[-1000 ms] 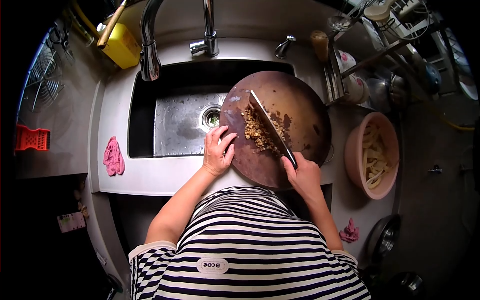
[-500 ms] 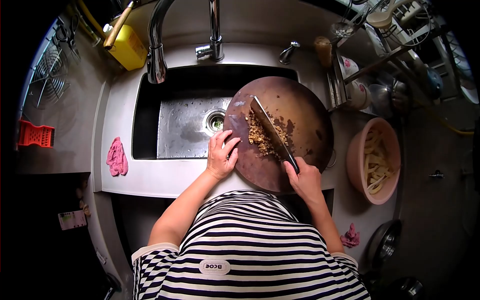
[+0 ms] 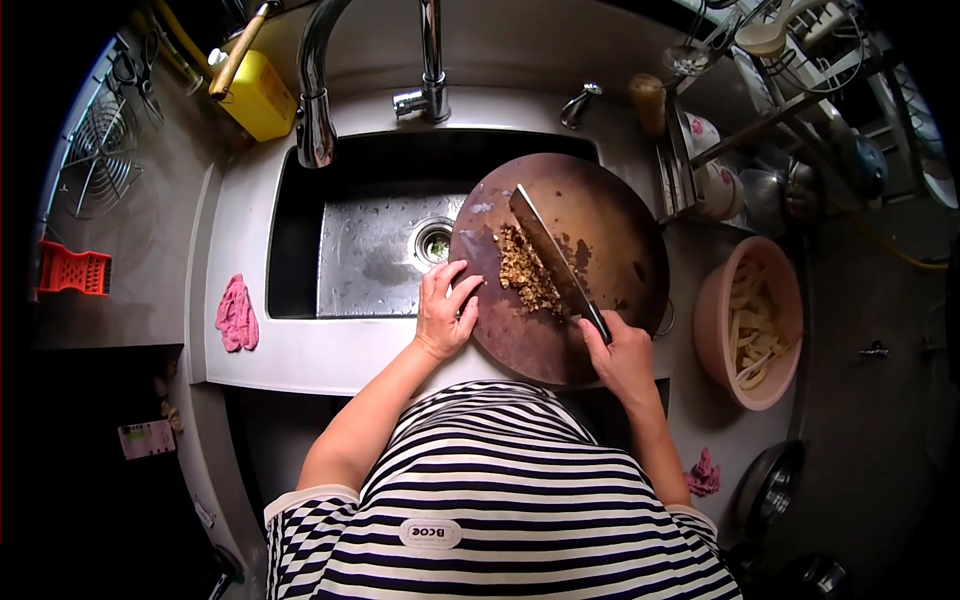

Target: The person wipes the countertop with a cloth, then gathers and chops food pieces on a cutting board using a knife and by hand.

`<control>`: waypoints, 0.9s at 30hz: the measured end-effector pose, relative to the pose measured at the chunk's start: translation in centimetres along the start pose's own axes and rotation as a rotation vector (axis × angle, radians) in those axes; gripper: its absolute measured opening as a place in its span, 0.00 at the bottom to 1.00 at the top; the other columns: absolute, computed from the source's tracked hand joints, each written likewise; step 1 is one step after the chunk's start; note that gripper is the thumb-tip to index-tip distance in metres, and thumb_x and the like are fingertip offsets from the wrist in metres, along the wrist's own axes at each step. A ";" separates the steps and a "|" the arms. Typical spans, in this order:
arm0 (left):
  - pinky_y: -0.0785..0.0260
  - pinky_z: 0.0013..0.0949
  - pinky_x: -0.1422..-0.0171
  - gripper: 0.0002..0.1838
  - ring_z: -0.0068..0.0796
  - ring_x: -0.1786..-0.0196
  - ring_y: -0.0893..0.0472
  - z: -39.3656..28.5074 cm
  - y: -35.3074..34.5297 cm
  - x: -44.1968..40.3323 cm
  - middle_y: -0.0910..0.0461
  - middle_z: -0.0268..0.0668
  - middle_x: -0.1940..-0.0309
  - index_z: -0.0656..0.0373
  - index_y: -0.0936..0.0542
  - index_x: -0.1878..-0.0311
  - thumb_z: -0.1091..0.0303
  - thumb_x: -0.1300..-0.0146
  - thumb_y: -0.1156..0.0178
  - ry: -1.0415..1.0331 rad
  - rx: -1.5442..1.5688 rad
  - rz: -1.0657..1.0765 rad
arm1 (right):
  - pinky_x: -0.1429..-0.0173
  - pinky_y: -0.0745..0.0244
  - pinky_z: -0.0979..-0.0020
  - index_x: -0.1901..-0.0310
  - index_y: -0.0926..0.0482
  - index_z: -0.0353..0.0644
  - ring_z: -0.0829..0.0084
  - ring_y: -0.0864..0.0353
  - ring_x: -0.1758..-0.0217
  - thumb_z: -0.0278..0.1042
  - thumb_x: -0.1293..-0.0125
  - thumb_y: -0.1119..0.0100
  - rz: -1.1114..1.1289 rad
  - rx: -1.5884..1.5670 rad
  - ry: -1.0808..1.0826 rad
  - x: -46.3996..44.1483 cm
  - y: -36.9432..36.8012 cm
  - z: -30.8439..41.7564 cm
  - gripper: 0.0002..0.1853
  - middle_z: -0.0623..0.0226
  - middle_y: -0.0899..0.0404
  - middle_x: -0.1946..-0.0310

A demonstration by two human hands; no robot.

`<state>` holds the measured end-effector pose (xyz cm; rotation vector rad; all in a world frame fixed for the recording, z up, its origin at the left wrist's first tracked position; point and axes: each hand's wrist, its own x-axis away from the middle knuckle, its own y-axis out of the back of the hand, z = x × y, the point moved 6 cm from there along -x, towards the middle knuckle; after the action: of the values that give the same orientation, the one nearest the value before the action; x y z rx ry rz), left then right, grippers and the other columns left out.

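Observation:
My right hand [image 3: 625, 355] is closed around the black handle of a broad-bladed kitchen knife [image 3: 552, 250]. The blade stands on edge over a round wooden chopping board [image 3: 620, 230], its tip slanting away to the upper left. Along the blade's left side lies a heap of finely chopped brown food [image 3: 523, 272]; its exact kind I cannot make out. My left hand [image 3: 444, 312] rests with fingers apart at the board's left rim, the fingertips touching it. The board overlaps the right part of the sink.
The steel sink [image 3: 365, 270] shows its drain beside the board, with a tap [image 3: 316, 130] behind. A pink bowl [image 3: 710, 320] of pale cut strips stands at right, near a dish rack [image 3: 735, 145]. Pink cloth [image 3: 237, 315] and a yellow bottle [image 3: 257, 98] are at left.
The knife and my right hand have shifted slightly right. The chopped food now lies gathered on the blade's left side, where some lay to its right before. My left hand stays in place.

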<state>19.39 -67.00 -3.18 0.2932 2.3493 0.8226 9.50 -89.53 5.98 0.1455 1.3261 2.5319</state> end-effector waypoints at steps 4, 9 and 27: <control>0.42 0.45 0.35 0.15 0.48 0.41 0.35 0.1 0.0 0.1 0.31 0.44 0.44 0.56 0.21 0.52 0.68 0.44 0.42 0.003 -0.009 0.007 | 0.72 0.29 0.57 0.67 0.22 0.42 0.52 0.22 0.78 0.46 0.38 0.40 -0.043 -0.030 0.025 -0.2 1.0 1.3 0.14 0.56 0.23 0.82; 0.42 0.45 0.35 0.16 0.48 0.41 0.35 0.2 0.0 0.0 0.30 0.43 0.44 0.55 0.21 0.52 0.67 0.45 0.42 -0.002 -0.010 0.001 | 0.72 0.29 0.56 0.70 0.24 0.41 0.50 0.23 0.77 0.47 0.37 0.41 0.032 0.047 -0.006 -0.3 -1.1 0.1 0.16 0.55 0.23 0.83; 0.41 0.46 0.36 0.16 0.48 0.40 0.35 0.2 -0.1 0.1 0.30 0.42 0.44 0.53 0.21 0.51 0.68 0.46 0.41 0.010 0.006 -0.001 | 0.72 0.28 0.57 0.69 0.23 0.42 0.51 0.22 0.78 0.47 0.38 0.40 -0.027 -0.017 0.016 -0.2 0.2 0.7 0.15 0.56 0.23 0.83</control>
<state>19.48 -66.92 -3.40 0.2908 2.3617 0.8188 9.84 -89.17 6.60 0.1027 1.3030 2.5263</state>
